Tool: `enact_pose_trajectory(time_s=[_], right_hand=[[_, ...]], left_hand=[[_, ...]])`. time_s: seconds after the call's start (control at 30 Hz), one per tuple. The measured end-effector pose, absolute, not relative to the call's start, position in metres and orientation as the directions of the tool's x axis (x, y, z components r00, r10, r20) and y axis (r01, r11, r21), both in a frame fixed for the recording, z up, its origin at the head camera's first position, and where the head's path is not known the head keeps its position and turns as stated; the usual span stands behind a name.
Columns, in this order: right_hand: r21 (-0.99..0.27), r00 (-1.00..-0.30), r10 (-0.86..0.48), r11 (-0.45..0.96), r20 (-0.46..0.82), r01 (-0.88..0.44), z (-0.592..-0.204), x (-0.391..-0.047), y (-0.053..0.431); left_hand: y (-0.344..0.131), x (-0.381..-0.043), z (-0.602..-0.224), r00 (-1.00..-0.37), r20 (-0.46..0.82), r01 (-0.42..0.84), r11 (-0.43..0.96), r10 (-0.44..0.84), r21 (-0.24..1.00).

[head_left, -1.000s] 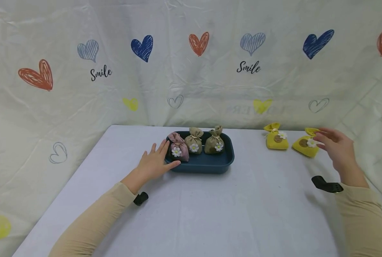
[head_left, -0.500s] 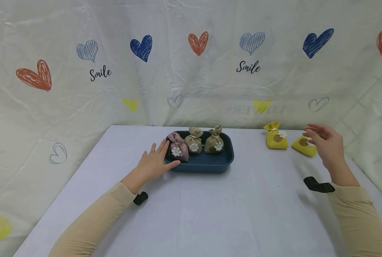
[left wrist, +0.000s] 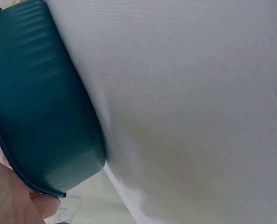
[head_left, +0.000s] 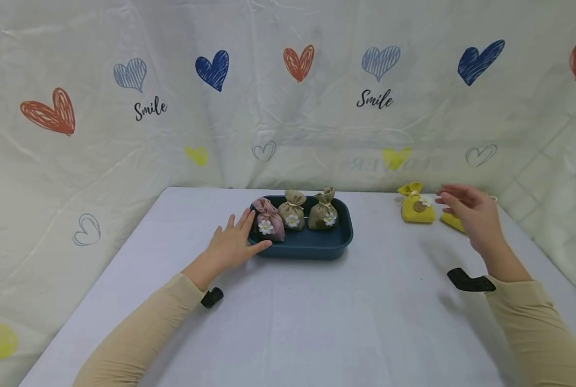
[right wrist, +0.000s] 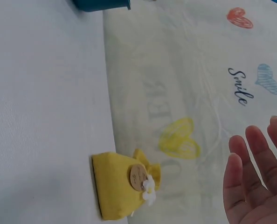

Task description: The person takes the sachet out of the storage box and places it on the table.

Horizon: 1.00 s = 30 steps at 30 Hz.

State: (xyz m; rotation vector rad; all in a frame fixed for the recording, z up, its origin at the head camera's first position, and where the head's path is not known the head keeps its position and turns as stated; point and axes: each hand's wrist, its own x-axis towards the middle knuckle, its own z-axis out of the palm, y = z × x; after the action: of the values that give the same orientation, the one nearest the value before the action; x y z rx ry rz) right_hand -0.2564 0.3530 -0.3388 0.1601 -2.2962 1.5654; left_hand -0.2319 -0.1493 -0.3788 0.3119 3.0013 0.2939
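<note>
The left hand (head_left: 227,244) rests with fingers spread at the left end of the tray (head_left: 307,251); light contact should be enough to steady it. Well right of the tray, the right hand (head_left: 476,217) is empty, fingers apart, partly hiding the farther yellow bag (head_left: 451,221); the nearer yellow bag (head_left: 410,214) would probably lift cleanest by its gathered top (head_left: 410,188).

The backdrop (head_left: 317,121) stood behind the table (head_left: 317,322); on the table's far part sat the tray (head_left: 302,251); in it, left to right, were the first pouch (head_left: 277,231), the second pouch (head_left: 293,211) and the third pouch (head_left: 320,216); the left hand (head_left: 227,244) touched the tray's left end; well right of it lay the fourth pouch (head_left: 415,217); further right, partly behind the right hand (head_left: 473,215), was the fifth pouch (head_left: 452,221).
</note>
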Motion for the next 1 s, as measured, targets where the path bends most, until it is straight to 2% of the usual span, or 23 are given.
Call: enact_pose_trajectory(time_s=[0.23, 0.47, 0.83, 1.0], right_hand=[[-0.911, -0.938, 0.026, 0.248, 0.347, -0.33, -0.335, -0.255, 0.34], [-0.864, -0.924, -0.034, 0.342, 0.381, -0.369, -0.332, -0.254, 0.324], [-0.894, -0.893, -0.161, 0.095, 0.42, -0.437, -0.329, -0.251, 0.295], [-0.88, -0.886, -0.185, 0.142, 0.426, -0.453, -0.328, -0.25, 0.278]], left_hand=[[-0.15, -0.233, -0.38, -0.973, -0.09, 0.192, 0.961, 0.213, 0.199], [-0.151, -0.234, -0.381, -0.972, -0.086, 0.196, 0.959, 0.217, 0.204], [-0.152, -0.235, -0.381, -0.973, -0.08, 0.195, 0.96, 0.215, 0.201], [-0.151, -0.235, -0.382, -0.973, -0.077, 0.197, 0.959, 0.216, 0.205]])
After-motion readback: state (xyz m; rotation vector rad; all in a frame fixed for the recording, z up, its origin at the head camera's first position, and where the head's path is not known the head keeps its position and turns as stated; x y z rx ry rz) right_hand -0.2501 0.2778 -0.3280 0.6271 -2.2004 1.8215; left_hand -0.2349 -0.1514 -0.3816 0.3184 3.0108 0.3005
